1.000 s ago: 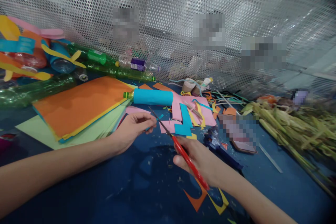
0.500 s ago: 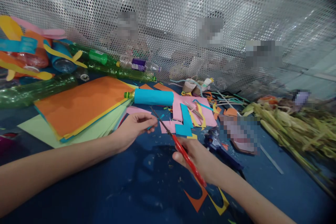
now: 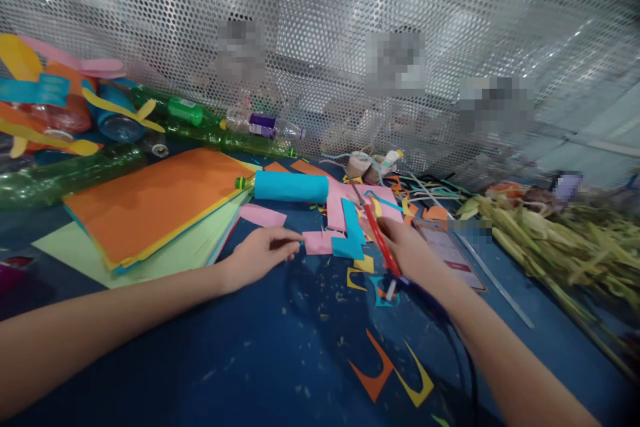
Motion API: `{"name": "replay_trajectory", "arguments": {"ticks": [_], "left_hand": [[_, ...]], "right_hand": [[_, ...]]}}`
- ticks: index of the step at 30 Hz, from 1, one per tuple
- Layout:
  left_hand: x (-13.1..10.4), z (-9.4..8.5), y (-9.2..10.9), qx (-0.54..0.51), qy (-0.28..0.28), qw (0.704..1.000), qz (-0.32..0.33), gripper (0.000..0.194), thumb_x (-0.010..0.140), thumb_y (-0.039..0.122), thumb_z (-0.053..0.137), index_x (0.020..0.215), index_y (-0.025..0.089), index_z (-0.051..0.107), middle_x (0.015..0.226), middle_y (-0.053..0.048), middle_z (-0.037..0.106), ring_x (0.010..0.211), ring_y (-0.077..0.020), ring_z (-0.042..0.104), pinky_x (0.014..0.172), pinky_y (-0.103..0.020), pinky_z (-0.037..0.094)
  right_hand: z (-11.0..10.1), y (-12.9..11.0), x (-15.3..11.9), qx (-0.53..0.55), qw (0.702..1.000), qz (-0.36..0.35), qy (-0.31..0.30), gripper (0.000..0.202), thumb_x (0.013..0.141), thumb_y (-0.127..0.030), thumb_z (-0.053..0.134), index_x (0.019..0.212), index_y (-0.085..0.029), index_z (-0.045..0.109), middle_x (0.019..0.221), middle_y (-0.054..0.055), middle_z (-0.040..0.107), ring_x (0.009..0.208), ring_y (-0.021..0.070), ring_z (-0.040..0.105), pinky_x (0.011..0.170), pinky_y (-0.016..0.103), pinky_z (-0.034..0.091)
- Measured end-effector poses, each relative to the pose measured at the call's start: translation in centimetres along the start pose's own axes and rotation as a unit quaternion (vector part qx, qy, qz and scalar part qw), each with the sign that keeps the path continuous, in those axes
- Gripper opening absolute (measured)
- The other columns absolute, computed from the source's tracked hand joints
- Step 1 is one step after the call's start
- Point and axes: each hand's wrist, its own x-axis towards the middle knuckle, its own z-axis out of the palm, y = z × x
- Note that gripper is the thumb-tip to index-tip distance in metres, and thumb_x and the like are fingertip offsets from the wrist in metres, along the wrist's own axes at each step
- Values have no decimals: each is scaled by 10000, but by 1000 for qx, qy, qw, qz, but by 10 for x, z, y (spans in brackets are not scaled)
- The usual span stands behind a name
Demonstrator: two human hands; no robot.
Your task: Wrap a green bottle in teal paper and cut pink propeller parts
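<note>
My right hand point(image 3: 405, 250) grips the red handles of a pair of scissors point(image 3: 379, 235), whose blades point up and away over the pink paper point(image 3: 340, 203). Just left of a small pink piece point(image 3: 317, 243), my left hand point(image 3: 263, 255) has its thumb and fingers pinched together; whatever is between the tips is too small to make out. Beyond the hands lies a bottle wrapped in blue paper point(image 3: 291, 186), its green cap to the left. Blue paper cutouts point(image 3: 353, 230) rest between my hands.
Stacked coloured sheets point(image 3: 160, 203) lie at the left, with green bottles point(image 3: 70, 173) and paper-decorated bottles behind. A phone point(image 3: 450, 253), a glue gun partly under my right hand, and dried husks point(image 3: 560, 247) are at the right. Perforated metal point(image 3: 320, 27) stands behind.
My right hand has moved away and to the right with the scissors, off my left fingertips. The small blue piece seen at my left fingertips no longer shows there.
</note>
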Motion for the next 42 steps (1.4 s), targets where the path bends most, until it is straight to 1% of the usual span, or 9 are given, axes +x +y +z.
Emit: {"name": "replay_trajectory", "arguments": {"ticks": [3,10,15,17,21,24,28,33,42], "left_hand": [[-4,5,0,104,-24,990,92,200,825,213,503,943,233,663,892,-38,648,825,-175,585,737,-282,432],[-14,8,4,229,-108,930,266,248,885,210,426,1057,204,603,953,-93,615,899,-198,550,781,-321,442],[-18,9,5,276,-159,887,335,293,883,163,400,1122,206,565,931,-100,663,872,-210,580,803,-358,457],[-18,9,5,272,-163,881,351,315,879,139,386,1139,195,555,950,-116,665,889,-223,580,812,-376,459],[-18,10,3,288,-153,877,354,342,868,119,373,1174,139,525,983,-141,645,944,-242,554,829,-392,449],[-19,11,0,309,-142,878,336,347,855,126,387,1177,135,518,1003,-131,625,966,-235,531,854,-382,431],[-16,10,-3,285,-73,918,268,306,876,148,375,1126,177,549,1013,-102,606,968,-212,526,855,-358,426],[-7,7,-3,160,34,978,125,217,827,172,485,1001,226,604,946,-54,648,847,-198,590,764,-334,462],[-2,3,-2,219,42,968,115,265,808,45,427,928,205,600,939,-17,610,932,-163,540,875,-336,418]], "right_hand": [[-15,20,29,-229,970,71,36,387,850,-476,379,734,-155,562,704,134,627,683,251,616,540,287,367],[-12,54,65,-253,963,78,42,321,816,-393,506,848,-100,632,854,196,662,808,293,637,620,306,405],[-9,31,70,-224,971,22,77,287,847,-261,474,995,-55,608,996,223,630,959,294,589,768,357,410],[2,6,66,-188,979,-42,64,264,864,-249,457,1054,-131,597,1055,126,635,976,209,583,805,288,412],[40,-47,55,-17,967,-252,-25,236,854,-331,513,1012,-186,612,953,29,660,839,127,600,757,227,433],[62,-69,53,-1,955,-296,-34,193,804,-286,591,942,-156,627,838,32,648,763,127,582,700,229,429],[63,-66,62,-32,960,-277,-21,81,801,-163,568,839,-150,638,803,33,638,749,127,567,701,228,415],[41,-44,69,-77,976,-199,42,256,867,-114,404,1030,-113,601,1014,122,626,956,201,550,833,312,385],[14,-12,12,-155,970,-179,-58,257,769,-250,609,1008,-162,635,1011,96,659,936,254,599,788,344,448]]}}
